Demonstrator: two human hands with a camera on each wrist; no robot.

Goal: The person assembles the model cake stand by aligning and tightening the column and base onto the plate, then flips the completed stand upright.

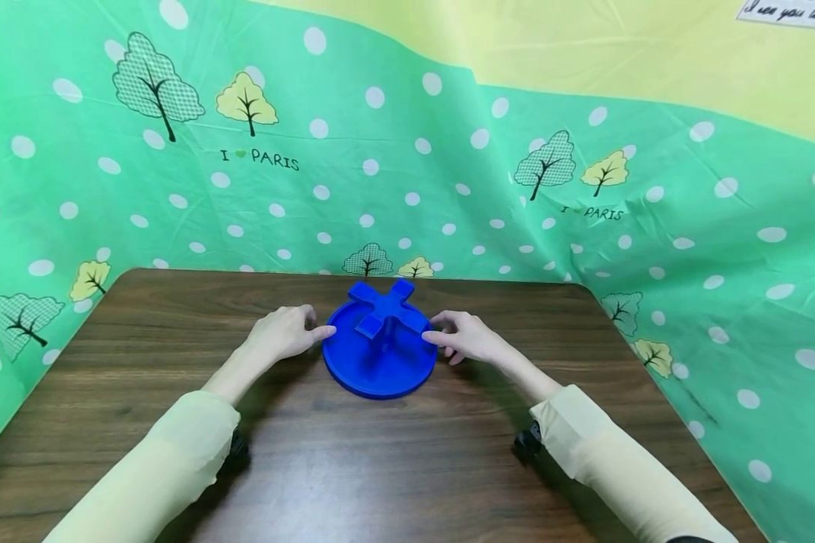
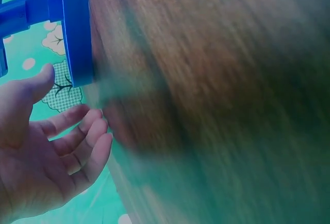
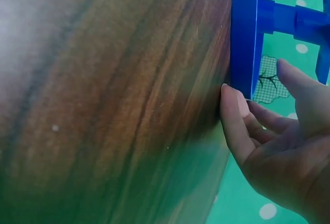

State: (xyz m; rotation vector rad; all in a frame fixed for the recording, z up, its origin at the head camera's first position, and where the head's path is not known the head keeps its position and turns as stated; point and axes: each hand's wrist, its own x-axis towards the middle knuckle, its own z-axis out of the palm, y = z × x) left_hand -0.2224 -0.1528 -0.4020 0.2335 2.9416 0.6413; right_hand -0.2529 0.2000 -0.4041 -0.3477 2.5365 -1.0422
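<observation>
A blue plastic stand (image 1: 380, 377) stands upright on the table, with a wide round base, a short post and a cross-shaped top of flat arms. My left hand (image 1: 281, 334) is at the left edge of the base, thumb out at the rim. In the left wrist view, a small gap shows between that hand's loosely bent fingers (image 2: 95, 149) and the base (image 2: 77, 33). On the opposite side is my right hand (image 1: 469, 335), its thumb over the rim. The right wrist view shows its fingertips (image 3: 241, 104) right at the base's edge, thumb held apart.
The brown wood-grain table (image 1: 407, 467) ends just behind the stand. Beyond its far and side edges hangs a green cloth (image 1: 353, 98) with white dots and printed trees. A dark device (image 1: 528, 441) is worn under the right wrist.
</observation>
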